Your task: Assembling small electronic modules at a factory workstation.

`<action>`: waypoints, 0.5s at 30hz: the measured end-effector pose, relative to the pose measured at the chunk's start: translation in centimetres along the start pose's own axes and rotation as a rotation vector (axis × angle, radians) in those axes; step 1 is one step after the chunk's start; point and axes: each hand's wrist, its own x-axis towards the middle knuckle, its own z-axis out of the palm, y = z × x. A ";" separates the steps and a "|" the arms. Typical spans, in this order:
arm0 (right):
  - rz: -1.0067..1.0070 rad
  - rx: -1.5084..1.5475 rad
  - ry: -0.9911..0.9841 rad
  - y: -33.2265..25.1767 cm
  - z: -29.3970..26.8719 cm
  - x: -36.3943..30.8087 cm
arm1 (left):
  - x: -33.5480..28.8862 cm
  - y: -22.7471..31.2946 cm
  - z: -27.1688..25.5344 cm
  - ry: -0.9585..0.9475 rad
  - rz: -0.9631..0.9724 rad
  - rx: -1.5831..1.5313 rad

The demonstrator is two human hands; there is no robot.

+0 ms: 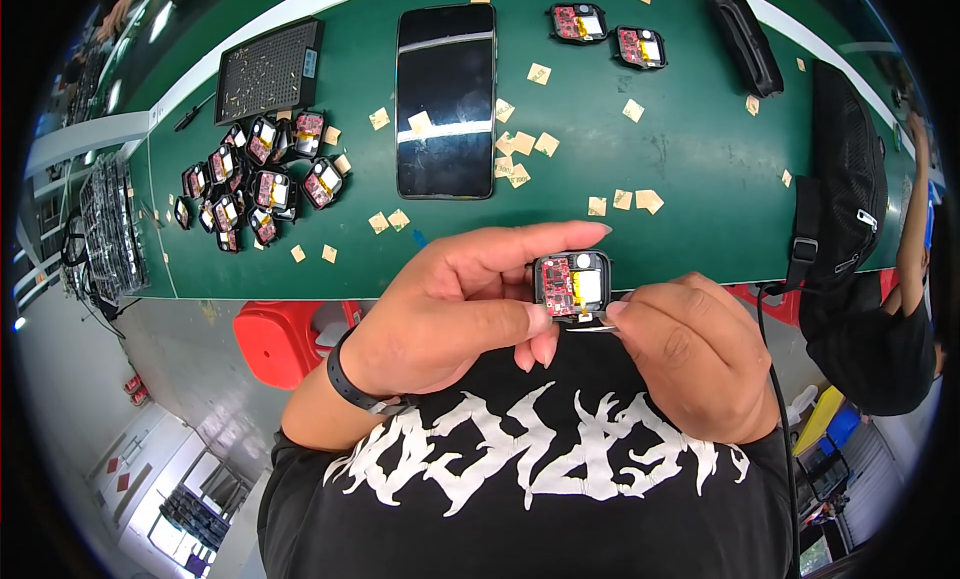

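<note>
**Tool tip lies crosswise at the case's near edge**

From my remote seat, I find the square black case [542, 279] just beyond the bench's near edge, held up between the two hands. The left hand [440, 304] grips it: thumb at the lower left corner, index finger stretched past the top edge, other fingers curled beneath. The case's open face is turned up to me, showing a red circuit board [556, 277] with a pale block [587, 287] beside it.

The right hand [695, 349] is closed in a pinch on a thin metal tool [590, 329]; whether it is tweezers or a blade, I can't tell. The tool's long axis runs left to right, its tip pointing left, roughly parallel to the case's near edge. I judge that this relation matters most. The right hand sits nearer the case's lower right corner; I can't make out whether the tip touches it.

Beyond, on the green bench [700, 244], similar cases [270, 189] lie heaped to the left, near a black tray [265, 74].
</note>
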 end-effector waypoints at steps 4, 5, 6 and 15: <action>-0.037 -0.051 -0.013 -0.1 -0.2 0.3 | -0.2 0.0 0.1 0.018 0.014 0.063; -0.038 -0.049 -0.014 -0.2 -0.3 0.3 | -0.2 0.0 0.1 0.019 0.014 0.062; -0.058 -0.079 -0.022 -0.3 -0.5 0.4 | -0.3 0.1 0.1 0.020 0.016 0.072; -0.148 -0.196 -0.046 -0.4 -1.0 0.5 | -0.4 0.4 0.5 0.037 0.029 0.136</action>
